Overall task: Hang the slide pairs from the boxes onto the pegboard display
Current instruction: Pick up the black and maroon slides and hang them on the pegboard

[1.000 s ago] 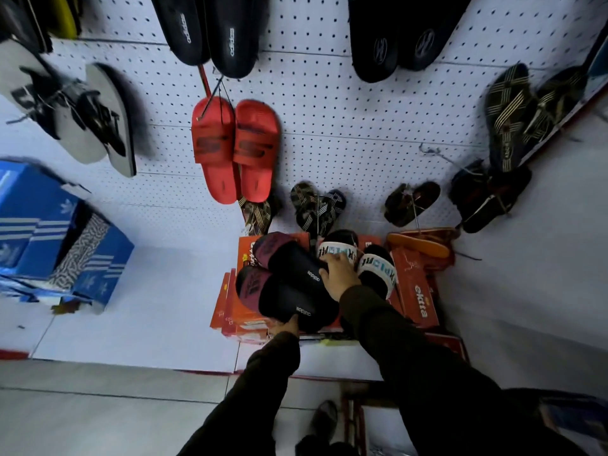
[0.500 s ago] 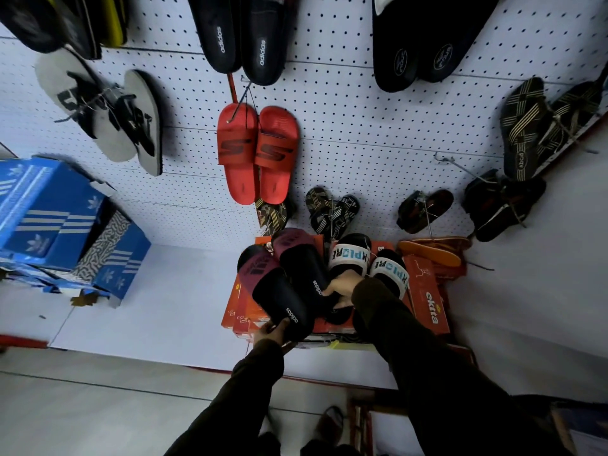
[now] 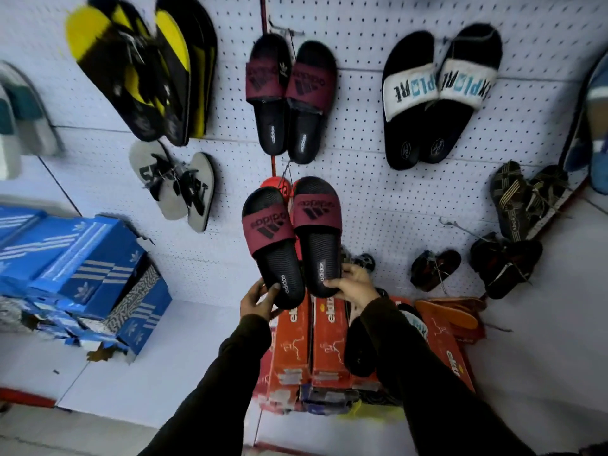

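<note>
I hold a pair of black slides with maroon straps (image 3: 289, 235) up in front of the white pegboard (image 3: 378, 192). My left hand (image 3: 258, 299) grips the heel of the left slide. My right hand (image 3: 353, 281) grips the heel of the right slide. The pair covers most of a red pair (image 3: 279, 187) hanging behind it. An identical maroon pair (image 3: 288, 97) hangs on a hook above. Orange boxes (image 3: 325, 343) lie stacked below my hands, with a black and white slide (image 3: 418, 324) partly hidden by my right sleeve.
Black slides with white straps (image 3: 437, 93) hang upper right, yellow and black flip-flops (image 3: 141, 70) upper left, grey flip-flops (image 3: 174, 185) below them. Dark sandals (image 3: 526, 199) hang at the right. Blue shoe boxes (image 3: 82, 274) are piled at the left. A bare hook (image 3: 460, 227) sticks out right.
Both hands lifted the maroon-strapped pair off the orange boxes up to the pegboard. My view tilted upward, bringing higher rows of hanging pairs into sight.
</note>
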